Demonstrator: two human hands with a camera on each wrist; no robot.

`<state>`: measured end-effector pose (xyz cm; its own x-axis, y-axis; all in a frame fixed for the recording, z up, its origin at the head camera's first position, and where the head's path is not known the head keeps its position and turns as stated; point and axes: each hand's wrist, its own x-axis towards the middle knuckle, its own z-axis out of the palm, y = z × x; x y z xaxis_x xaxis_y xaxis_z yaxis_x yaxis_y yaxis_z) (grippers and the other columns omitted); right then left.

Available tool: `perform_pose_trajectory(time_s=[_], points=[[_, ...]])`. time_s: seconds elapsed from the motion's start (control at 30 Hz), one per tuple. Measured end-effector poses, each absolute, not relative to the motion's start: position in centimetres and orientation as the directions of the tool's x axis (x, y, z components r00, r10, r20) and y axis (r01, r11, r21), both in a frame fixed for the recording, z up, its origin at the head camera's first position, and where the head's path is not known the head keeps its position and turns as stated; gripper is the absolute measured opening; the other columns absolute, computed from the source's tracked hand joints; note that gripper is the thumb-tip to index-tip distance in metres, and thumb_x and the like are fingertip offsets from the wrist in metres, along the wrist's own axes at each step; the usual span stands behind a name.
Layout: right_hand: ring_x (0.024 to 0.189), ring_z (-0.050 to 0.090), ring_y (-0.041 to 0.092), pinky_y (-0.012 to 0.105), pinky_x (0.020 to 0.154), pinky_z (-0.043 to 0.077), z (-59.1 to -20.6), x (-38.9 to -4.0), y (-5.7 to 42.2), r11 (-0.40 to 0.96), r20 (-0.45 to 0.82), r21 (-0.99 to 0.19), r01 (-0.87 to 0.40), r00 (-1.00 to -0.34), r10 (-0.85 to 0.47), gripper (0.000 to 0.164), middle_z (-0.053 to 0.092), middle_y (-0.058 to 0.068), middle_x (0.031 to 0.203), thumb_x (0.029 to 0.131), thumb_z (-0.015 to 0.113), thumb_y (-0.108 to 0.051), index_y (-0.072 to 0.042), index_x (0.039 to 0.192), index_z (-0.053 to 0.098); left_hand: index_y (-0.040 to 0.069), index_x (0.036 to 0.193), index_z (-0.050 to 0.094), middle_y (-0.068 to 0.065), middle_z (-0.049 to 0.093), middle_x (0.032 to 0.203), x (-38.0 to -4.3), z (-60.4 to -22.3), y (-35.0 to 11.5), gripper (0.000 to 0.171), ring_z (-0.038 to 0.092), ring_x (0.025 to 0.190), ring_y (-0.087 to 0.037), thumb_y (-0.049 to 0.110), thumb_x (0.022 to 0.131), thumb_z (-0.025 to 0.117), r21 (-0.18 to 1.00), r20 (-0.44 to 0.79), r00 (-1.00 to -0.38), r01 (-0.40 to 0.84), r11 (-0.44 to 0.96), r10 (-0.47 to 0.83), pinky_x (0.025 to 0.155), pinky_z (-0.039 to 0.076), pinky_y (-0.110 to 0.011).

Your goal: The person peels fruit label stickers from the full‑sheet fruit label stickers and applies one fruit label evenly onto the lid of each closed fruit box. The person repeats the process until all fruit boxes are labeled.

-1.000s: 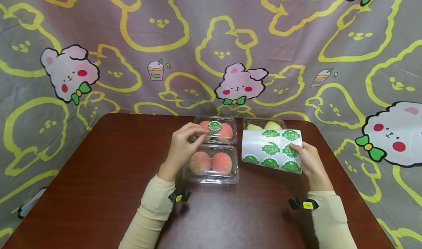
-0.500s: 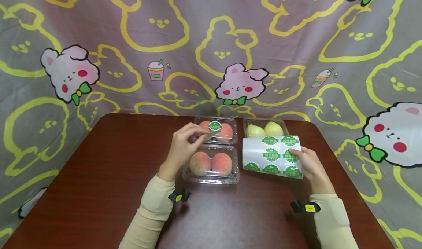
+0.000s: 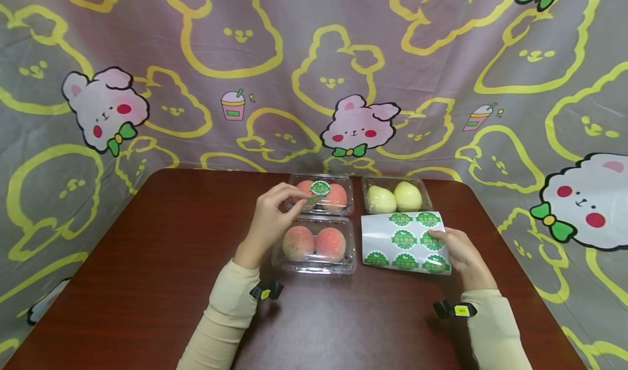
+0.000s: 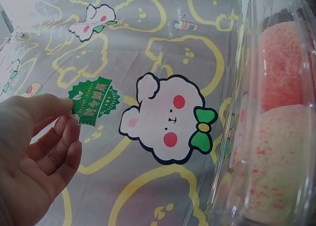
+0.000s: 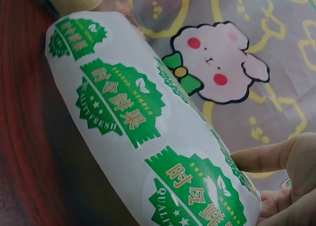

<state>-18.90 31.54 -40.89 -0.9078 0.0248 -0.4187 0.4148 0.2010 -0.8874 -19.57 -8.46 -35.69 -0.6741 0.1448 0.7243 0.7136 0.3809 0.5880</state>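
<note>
Left hand, angled towards two o'clock, pinches a sticker; right hand, towards ten, grips the label sheet, fingers seemingly behind

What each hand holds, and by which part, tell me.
The left hand pinches a green sticker by one edge; the right hand grips the sticker sheet at its right end.

Curtained-off tabletop nook, cartoon-bunny cloth hung around three sides, reddish-brown wood-grain table
</note>
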Motion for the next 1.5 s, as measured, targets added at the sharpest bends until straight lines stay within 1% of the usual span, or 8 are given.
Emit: perform_pose_trajectory(time_s=[0.1, 0.4, 0.67, 0.87, 1.07, 1.3, 1.4, 1.5], points=[[0.071, 0.065, 0.001, 0.023, 0.067, 0.056, -41.6, -18.9, 31.8, 0.202, -0.431, -0.883, 0.424, -0.902, 0.013, 0.051, 0.064, -0.016, 0.075, 0.100, 0.045, -0.022, 0.009, 0.138, 0.032, 0.002, 0.089, 0.074, -0.009, 0.070, 0.088, -19.6, -35.8, -8.5, 0.009, 0.055, 0.073, -0.010, 0.000, 0.081, 0.072, 0.588, 0.721, -0.678, 0.709, 0.390, 0.146, 0.062, 0.043, -0.012], [0.067, 0.064, 0.001, 0.022, 0.064, 0.056, -43.3, -18.8, 32.2, 0.188, -0.444, -0.881, 0.434, -0.896, -0.012, 0.033, 0.064, -0.014, 0.072, 0.099, 0.045, -0.018, 0.006, 0.123, 0.044, 0.003, 0.089, 0.074, -0.009, 0.070, 0.087, -19.7, -35.9, -8.5, 0.009, 0.055, 0.072, -0.011, 0.000, 0.081, 0.073, 0.584, 0.721, -0.678, 0.707, 0.399, 0.146, 0.062, 0.044, -0.013], [0.065, 0.063, 0.001, 0.021, 0.062, 0.055, -44.1, -19.6, 32.3, 0.216, -0.454, -0.864, 0.455, -0.889, 0.060, 0.048, 0.063, -0.013, 0.070, 0.099, 0.047, -0.021, 0.013, 0.132, 0.037, 0.003, 0.088, 0.074, -0.010, 0.069, 0.087, -19.7, -35.9, -8.5, 0.007, 0.058, 0.070, -0.023, 0.001, 0.081, 0.073, 0.599, 0.701, -0.695, 0.695, 0.397, 0.161, 0.062, 0.045, -0.015], [0.059, 0.060, 0.002, 0.022, 0.057, 0.053, -44.4, -20.0, 32.4, 0.346, -0.416, -0.831, 0.435, -0.900, 0.131, 0.048, 0.060, -0.010, 0.064, 0.097, 0.051, -0.024, 0.017, 0.123, 0.047, 0.002, 0.087, 0.074, -0.010, 0.069, 0.086, -19.9, -36.0, -8.5, 0.006, 0.056, 0.068, -0.017, 0.001, 0.081, 0.073, 0.597, 0.698, -0.697, 0.693, 0.403, 0.165, 0.061, 0.045, -0.016], [0.054, 0.056, 0.007, 0.025, 0.054, 0.049, -44.2, -20.0, 32.4, 0.491, -0.397, -0.740, 0.460, -0.887, 0.234, 0.037, 0.055, -0.006, 0.061, 0.094, 0.054, -0.029, 0.007, 0.100, 0.057, 0.003, 0.087, 0.074, -0.009, 0.069, 0.086, -20.0, -36.0, -8.5, 0.006, 0.055, 0.068, -0.014, 0.002, 0.081, 0.073, 0.601, 0.692, -0.702, 0.688, 0.406, 0.165, 0.061, 0.045, -0.018], [0.063, 0.055, 0.013, 0.024, 0.054, 0.047, -44.2, -19.9, 32.1, 0.618, -0.312, -0.657, 0.431, -0.902, 0.297, 0.048, 0.060, 0.013, 0.080, 0.094, 0.057, -0.027, 0.017, 0.114, 0.055, 0.004, 0.088, 0.074, -0.009, 0.069, 0.086, -20.0, -36.1, -8.6, 0.007, 0.057, 0.069, -0.016, 0.002, 0.081, 0.073, 0.623, 0.664, -0.728, 0.665, 0.413, 0.171, 0.061, 0.049, -0.022], [0.076, 0.057, 0.023, 0.027, 0.059, 0.047, -44.0, -19.8, 31.9, 0.681, -0.255, -0.608, 0.409, -0.912, 0.320, 0.050, 0.062, 0.027, 0.099, 0.093, 0.058, -0.027, 0.018, 0.116, 0.056, 0.004, 0.089, 0.075, -0.009, 0.069, 0.086, -19.9, -36.1, -8.6, 0.008, 0.057, 0.070, -0.015, 0.002, 0.081, 0.073, 0.627, 0.650, -0.739, 0.653, 0.425, 0.177, 0.063, 0.049, -0.021], [0.091, 0.057, 0.036, 0.036, 0.068, 0.051, -43.7, -19.5, 31.7, 0.728, -0.208, -0.565, 0.388, -0.921, 0.329, 0.047, 0.060, 0.034, 0.113, 0.093, 0.057, -0.027, 0.016, 0.114, 0.059, 0.005, 0.090, 0.075, -0.009, 0.069, 0.087, -19.9, -36.1, -8.7, 0.008, 0.058, 0.071, -0.014, 0.003, 0.082, 0.073, 0.633, 0.632, -0.753, 0.639, 0.437, 0.185, 0.064, 0.050, -0.022]])
